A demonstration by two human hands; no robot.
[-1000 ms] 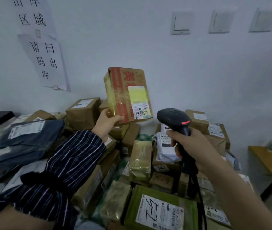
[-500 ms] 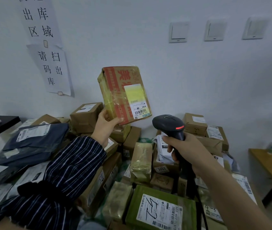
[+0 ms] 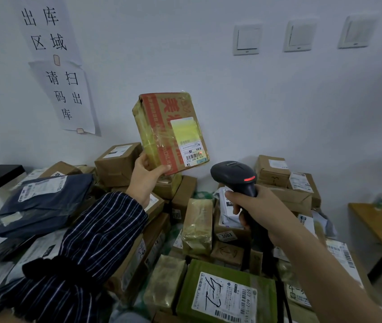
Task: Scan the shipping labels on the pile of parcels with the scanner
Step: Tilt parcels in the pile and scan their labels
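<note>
The left hand [image 3: 145, 173], in a striped sleeve [image 3: 92, 241], grips the taped cardboard parcel [image 3: 159, 127] by its lower left corner, thumb across the front and the other fingers curled behind. The parcel is held clear above the pile of parcels [image 3: 197, 224], just above frame centre, front face toward the camera. Its shipping label [image 3: 190, 145] sits at the 5 o'clock corner of that face, with the barcode [image 3: 193, 156] along the bottom edge.

The right hand [image 3: 259, 210] is wrapped tight round the handle of the black barcode scanner [image 3: 234, 174], at 4 o'clock from the parcel and near it, head angled up at the label. Whether the forefinger is squeezing the trigger cannot be told.

Compared with 1 second ago, the parcel has shifted a little further from the scanner head, and a small red dot [image 3: 200, 149] now shows on the label, just above the barcode's right end; I could not make it out earlier. The red bar on the scanner's back glows as before. That suggests the aim is almost on target and a slight drop of the beam should take the read, after which this parcel can be set aside.

Many parcels remain below, among them a green parcel [image 3: 208, 283] at 6 o'clock and a dark blue mailer bag [image 3: 45, 199] at 9 o'clock.
</note>
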